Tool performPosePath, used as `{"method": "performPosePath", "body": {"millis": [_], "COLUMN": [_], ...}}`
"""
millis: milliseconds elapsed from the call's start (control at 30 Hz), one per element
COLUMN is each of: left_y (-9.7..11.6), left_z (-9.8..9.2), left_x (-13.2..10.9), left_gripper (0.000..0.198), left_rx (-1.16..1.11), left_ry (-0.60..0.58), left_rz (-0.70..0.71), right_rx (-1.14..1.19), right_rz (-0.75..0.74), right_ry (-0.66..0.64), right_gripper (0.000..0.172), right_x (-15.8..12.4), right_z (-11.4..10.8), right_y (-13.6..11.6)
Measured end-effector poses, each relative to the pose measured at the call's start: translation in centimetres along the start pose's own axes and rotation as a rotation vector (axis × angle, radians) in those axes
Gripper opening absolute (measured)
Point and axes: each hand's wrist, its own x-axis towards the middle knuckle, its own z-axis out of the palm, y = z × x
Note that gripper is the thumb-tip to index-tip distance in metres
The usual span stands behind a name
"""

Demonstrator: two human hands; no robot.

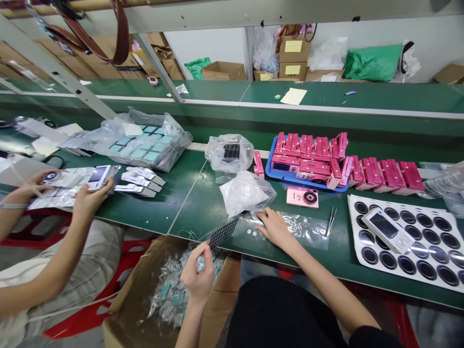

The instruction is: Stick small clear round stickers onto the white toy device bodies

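Note:
My left hand (198, 271) pinches one corner of a black gridded sheet (223, 233), which is tilted at the table's front edge. My right hand (274, 224) lies on the table with its fingers apart, by the end of a flat clear plastic bag (308, 229). Two small white discs (252, 232) are beside its thumb. Just beyond the fingers sits a clear bag of white material (243, 192). Behind that is another bag (229, 152) with a black gridded sheet in it. A pink toy-like camera (302, 197) and metal tweezers (330, 221) lie to the right.
A blue tray (270, 173) holds several pink cameras, with more standing beside it. At right, a white camera (387, 229) rests on a sheet of black circles (430, 270). A co-worker's hands (89, 195) hold white cameras at left. An open carton (134, 290) of scraps stands below.

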Motion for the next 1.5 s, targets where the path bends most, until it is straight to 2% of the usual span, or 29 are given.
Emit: {"method": "performPosePath", "body": {"millis": [167, 533, 900, 1033, 1167, 1233, 1300, 1333, 1400, 1433, 1500], "left_y": [-0.4, 0.4, 0.9, 0.8, 0.9, 0.7, 0.4, 0.2, 0.0, 0.0, 0.3], "left_z": [0.1, 0.8, 1.0, 1.3, 1.4, 1.2, 1.0, 0.9, 1.1, 1.3, 1.7], "left_x": [-0.4, 0.2, 0.0, -0.1, -0.1, -0.2, -0.2, -0.2, -0.2, -0.1, 0.1], "left_gripper": [0.009, 0.007, 0.008, 0.009, 0.010, 0.011, 0.012, 0.012, 0.011, 0.011, 0.010], "left_rx": [-0.002, -0.046, -0.062, -0.068, -0.076, -0.080, -0.077, -0.073, -0.053, -0.045, -0.056], "left_ry": [0.024, 0.022, 0.011, 0.014, 0.013, 0.014, 0.018, 0.019, 0.026, 0.032, 0.038], "left_rz": [-0.063, -0.074, -0.079, -0.054, -0.031, -0.040, -0.066, -0.080, -0.085, -0.075, -0.041], "right_rx": [-0.007, -0.103, -0.040, 0.019, 0.126, 0.180, 0.191, 0.171, -0.019, -0.152, -0.227], "right_rz": [0.038, 0.162, 0.078, 0.025, -0.058, -0.078, -0.013, 0.082, 0.298, 0.371, 0.412], "right_ry": [0.012, -0.033, -0.048, -0.030, 0.005, 0.043, 0.157, 0.319, 0.583, 0.623, 0.618], "right_gripper": [0.020, 0.016, 0.007, 0.010, 0.009, 0.008, 0.016, 0.019, 0.025, 0.027, 0.028], "right_x": [-0.2, -0.3, -1.4, -1.9, -3.5, -5.1, -6.9, -7.8, -9.0, -9.2, -9.0], "right_z": [0.2, -0.6, 0.0, 0.3, -0.7, -2.2, -4.2, -5.3, -7.2, -7.9, -8.5], "right_y": [0.1, -1.3, -0.9, -1.0, -1.1, 0.1, 3.0, 4.9, 9.3, 11.3, 14.8]}}
